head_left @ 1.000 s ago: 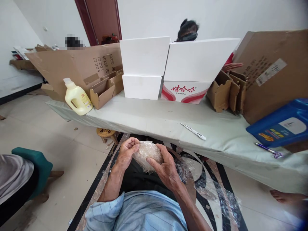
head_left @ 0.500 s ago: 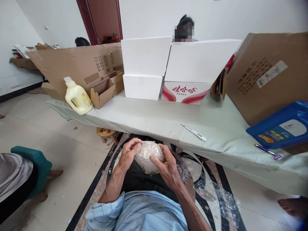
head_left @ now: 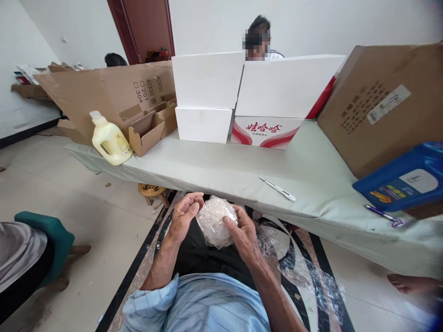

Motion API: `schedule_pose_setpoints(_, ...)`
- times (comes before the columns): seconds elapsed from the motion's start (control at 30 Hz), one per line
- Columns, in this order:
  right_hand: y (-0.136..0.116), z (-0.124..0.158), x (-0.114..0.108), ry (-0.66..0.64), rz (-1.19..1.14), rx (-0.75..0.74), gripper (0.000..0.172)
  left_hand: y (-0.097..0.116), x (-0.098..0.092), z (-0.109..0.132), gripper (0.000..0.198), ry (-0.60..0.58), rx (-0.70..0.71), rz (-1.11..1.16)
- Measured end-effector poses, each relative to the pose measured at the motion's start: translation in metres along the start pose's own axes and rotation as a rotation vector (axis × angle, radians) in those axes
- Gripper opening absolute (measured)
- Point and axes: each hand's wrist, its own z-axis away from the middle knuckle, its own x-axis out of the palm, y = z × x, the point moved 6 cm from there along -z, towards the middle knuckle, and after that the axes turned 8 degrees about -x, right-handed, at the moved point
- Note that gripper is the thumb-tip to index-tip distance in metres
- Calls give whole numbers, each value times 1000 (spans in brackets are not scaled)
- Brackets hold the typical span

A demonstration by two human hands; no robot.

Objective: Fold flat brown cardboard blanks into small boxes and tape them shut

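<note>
Over my lap, my right hand (head_left: 244, 233) grips a round bundle wrapped in crinkled clear plastic (head_left: 216, 221), thumb on top and fingers around its right side. What lies inside the wrapping cannot be made out. My left hand (head_left: 185, 216) is at the bundle's left edge, its fingers loosely curved and apart from the thumb, with nothing visible between them. Beyond the hands, a white craft knife (head_left: 277, 189) lies on the cloth-covered table (head_left: 207, 159).
White boxes (head_left: 204, 124) stand stacked at the table's back. A yellow jug (head_left: 111, 140) and open cardboard boxes (head_left: 147, 133) are left; a blue jug (head_left: 403, 180), purple pen (head_left: 382, 215) and large carton (head_left: 384, 106) are right. Loose plastic (head_left: 311, 276) lies on the floor. Another person (head_left: 258, 41) sits behind.
My left hand has let go of the bundle's left side and opened slightly. The bundle has turned in my right hand and shifted a little to the right.
</note>
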Motion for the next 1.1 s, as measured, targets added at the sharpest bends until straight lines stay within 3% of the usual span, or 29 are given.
schedule_pose_setpoints(0.17,10,1,7,30,-161,89,61,12,8,3,45,-100,144,-110)
schedule_pose_setpoints(0.3,15,5,8,57,-219,130,61,14,13,5,43,-92,190,-123)
schedule_pose_setpoints(0.6,16,6,15,96,-401,187,54,28,6,12,36,-20,297,-116)
schedule_pose_setpoints(0.9,18,7,18,92,-447,219,55,27,15,14,29,18,291,-147)
schedule_pose_setpoints(1.03,25,5,12,118,-378,181,57,30,20,20,41,4,311,-302)
schedule_pose_setpoints(1.1,32,4,8,128,-321,170,57,31,23,21,38,-8,315,-407)
